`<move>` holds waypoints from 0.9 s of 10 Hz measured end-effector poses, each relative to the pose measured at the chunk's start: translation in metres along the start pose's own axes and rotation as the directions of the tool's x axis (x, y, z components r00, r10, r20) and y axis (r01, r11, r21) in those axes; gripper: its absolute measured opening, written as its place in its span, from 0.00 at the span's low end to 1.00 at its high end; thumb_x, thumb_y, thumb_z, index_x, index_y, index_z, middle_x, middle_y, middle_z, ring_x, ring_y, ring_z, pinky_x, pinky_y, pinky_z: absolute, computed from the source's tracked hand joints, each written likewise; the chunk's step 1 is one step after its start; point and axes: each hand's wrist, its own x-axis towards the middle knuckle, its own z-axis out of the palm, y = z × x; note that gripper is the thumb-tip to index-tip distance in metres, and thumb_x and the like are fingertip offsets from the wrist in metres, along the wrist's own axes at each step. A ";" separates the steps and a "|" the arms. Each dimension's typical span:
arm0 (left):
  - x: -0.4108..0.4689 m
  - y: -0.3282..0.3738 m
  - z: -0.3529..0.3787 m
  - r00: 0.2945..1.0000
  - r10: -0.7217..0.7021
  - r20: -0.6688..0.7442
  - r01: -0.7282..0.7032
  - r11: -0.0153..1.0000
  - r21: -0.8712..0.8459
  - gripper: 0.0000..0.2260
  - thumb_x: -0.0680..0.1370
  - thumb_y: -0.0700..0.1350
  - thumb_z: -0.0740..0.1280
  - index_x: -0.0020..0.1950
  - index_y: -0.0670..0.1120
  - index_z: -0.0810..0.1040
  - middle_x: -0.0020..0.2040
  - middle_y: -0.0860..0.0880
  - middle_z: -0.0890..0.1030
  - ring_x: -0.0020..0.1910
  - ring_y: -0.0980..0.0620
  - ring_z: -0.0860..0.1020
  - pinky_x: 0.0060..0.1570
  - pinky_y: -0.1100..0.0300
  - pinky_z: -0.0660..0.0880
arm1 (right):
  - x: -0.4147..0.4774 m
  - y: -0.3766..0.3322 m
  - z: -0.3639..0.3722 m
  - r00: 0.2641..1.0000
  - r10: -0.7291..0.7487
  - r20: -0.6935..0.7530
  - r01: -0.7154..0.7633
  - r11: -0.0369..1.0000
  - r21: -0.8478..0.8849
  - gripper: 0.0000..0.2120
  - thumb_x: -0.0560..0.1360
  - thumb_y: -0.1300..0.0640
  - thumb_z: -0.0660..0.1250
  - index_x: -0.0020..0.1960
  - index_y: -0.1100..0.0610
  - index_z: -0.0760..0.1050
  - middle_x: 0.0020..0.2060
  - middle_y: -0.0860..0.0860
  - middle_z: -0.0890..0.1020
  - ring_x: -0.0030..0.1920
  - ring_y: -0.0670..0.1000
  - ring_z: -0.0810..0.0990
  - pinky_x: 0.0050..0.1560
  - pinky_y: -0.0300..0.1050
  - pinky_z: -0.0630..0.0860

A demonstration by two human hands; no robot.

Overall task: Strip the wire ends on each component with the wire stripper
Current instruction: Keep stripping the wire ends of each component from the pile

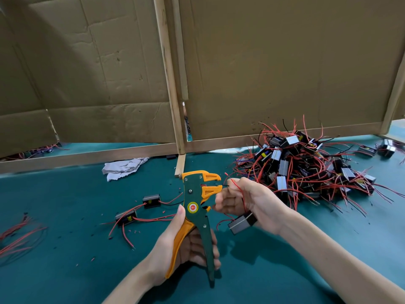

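Observation:
My left hand (186,244) grips the handles of a green and orange wire stripper (198,207), held upright with its jaws pointing right. My right hand (243,199) pinches the wires of one component; a thin black wire end reaches into the stripper's jaws, and a red wire sticks up past my thumb. That component's grey and black body (242,222) hangs below my right hand. A large pile of the same components (306,165) with red and black wires lies at the right. Two components (151,200) (126,217) lie on the table to the left of the stripper.
The green table mat (65,249) carries small bits of stripped insulation. A crumpled grey cloth (123,167) lies near the cardboard and wood partition (171,84) at the back. A bundle of loose red wires (19,235) sits at the left edge.

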 end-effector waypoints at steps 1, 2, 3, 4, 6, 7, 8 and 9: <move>-0.001 -0.001 0.001 0.999 0.023 0.037 -0.024 0.999 0.047 0.41 0.62 0.76 0.65 0.47 0.37 0.78 0.40 0.36 0.81 0.38 0.39 0.81 0.41 0.50 0.78 | 0.000 0.000 0.000 1.000 0.020 -0.016 -0.020 1.000 -0.002 0.25 0.81 0.58 0.50 0.25 0.52 0.66 0.36 0.56 0.83 0.37 0.53 0.83 0.54 0.48 0.80; -0.001 -0.002 0.004 0.998 0.061 0.031 -0.064 0.993 0.097 0.39 0.64 0.76 0.55 0.38 0.39 0.79 0.34 0.37 0.78 0.31 0.41 0.78 0.36 0.52 0.77 | 0.001 0.001 -0.002 0.999 0.026 -0.021 -0.026 1.000 0.009 0.22 0.79 0.58 0.52 0.26 0.53 0.65 0.36 0.56 0.83 0.37 0.53 0.82 0.56 0.50 0.79; -0.001 -0.007 0.008 0.996 0.090 -0.024 -0.087 0.990 0.115 0.39 0.64 0.76 0.51 0.35 0.39 0.78 0.31 0.37 0.75 0.27 0.43 0.76 0.31 0.55 0.75 | 0.000 0.000 -0.003 0.999 0.031 -0.007 -0.031 0.999 0.035 0.15 0.73 0.54 0.57 0.29 0.55 0.62 0.35 0.56 0.82 0.37 0.55 0.81 0.58 0.53 0.77; 0.001 -0.014 0.015 0.973 0.169 -0.156 -0.145 0.977 0.155 0.39 0.63 0.79 0.51 0.30 0.43 0.76 0.27 0.40 0.72 0.22 0.46 0.71 0.24 0.59 0.70 | -0.001 0.000 -0.003 0.999 0.043 0.016 -0.043 0.999 -0.002 0.16 0.76 0.55 0.56 0.30 0.54 0.62 0.32 0.56 0.80 0.33 0.54 0.79 0.55 0.53 0.80; 0.005 -0.009 0.012 0.982 0.176 -0.067 -0.175 0.984 0.029 0.38 0.65 0.73 0.53 0.39 0.39 0.81 0.37 0.35 0.79 0.35 0.38 0.80 0.36 0.50 0.78 | -0.001 -0.002 0.000 1.000 0.013 0.013 -0.013 0.999 -0.038 0.17 0.82 0.58 0.50 0.35 0.56 0.61 0.25 0.52 0.68 0.26 0.51 0.68 0.48 0.49 0.79; 0.005 -0.005 0.008 0.987 0.158 0.010 -0.158 0.987 -0.031 0.39 0.66 0.71 0.56 0.46 0.36 0.81 0.43 0.33 0.80 0.43 0.34 0.81 0.42 0.47 0.79 | -0.001 -0.006 -0.005 0.997 -0.058 -0.045 0.056 0.997 -0.048 0.14 0.81 0.57 0.57 0.37 0.57 0.63 0.27 0.50 0.62 0.26 0.49 0.64 0.47 0.50 0.80; 0.005 -0.003 0.008 0.989 0.141 0.039 -0.140 0.990 -0.027 0.38 0.66 0.71 0.55 0.46 0.37 0.82 0.43 0.33 0.80 0.43 0.34 0.81 0.42 0.49 0.78 | -0.001 -0.007 -0.010 0.992 -0.091 -0.086 0.084 0.993 -0.082 0.12 0.77 0.53 0.62 0.40 0.61 0.69 0.28 0.50 0.61 0.26 0.47 0.67 0.53 0.53 0.81; 0.003 -0.002 0.009 0.990 0.127 0.057 -0.127 0.992 0.000 0.38 0.68 0.70 0.52 0.46 0.37 0.81 0.43 0.33 0.80 0.43 0.34 0.81 0.43 0.48 0.78 | -0.001 -0.007 -0.012 0.988 -0.106 -0.116 0.086 0.982 -0.165 0.14 0.75 0.52 0.64 0.39 0.62 0.74 0.29 0.52 0.64 0.27 0.47 0.74 0.60 0.59 0.77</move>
